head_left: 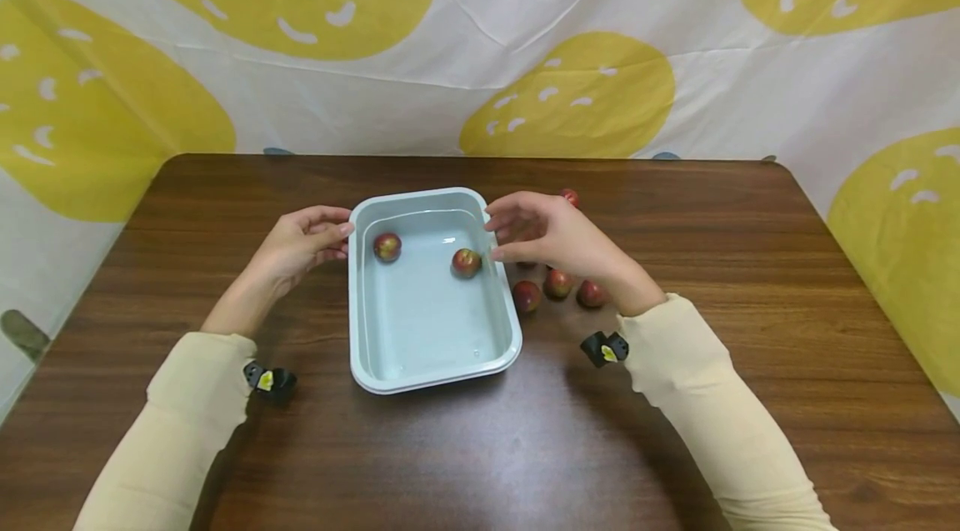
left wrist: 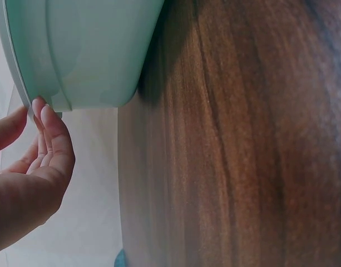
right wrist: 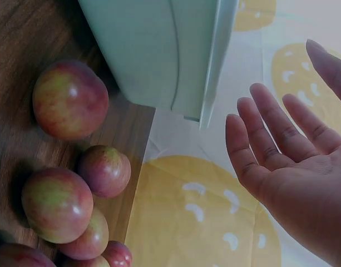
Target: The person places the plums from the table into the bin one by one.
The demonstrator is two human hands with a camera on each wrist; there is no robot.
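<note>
we are resting our left hand (head_left: 300, 243), fingers relaxed, with its fingertips (left wrist: 41, 111) touching the left rim of the pale green rectangular plastic tub (head_left: 360, 306) on the dark wooden table (head_left: 675, 431). two small red-yellow fruits (head_left: 387, 247) are sitting inside; a sideways nudge could be sliding the tub and rolling them. our right hand (head_left: 547, 232) is hovering spread and holding nothing beside the right rim, above the loose red fruits (head_left: 558, 283), which a brush might scatter.

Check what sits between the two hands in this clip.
In the head view, the pale green tub lies between the left hand and right hand, with two red fruits inside it. Left fingertips touch its rim.
</note>
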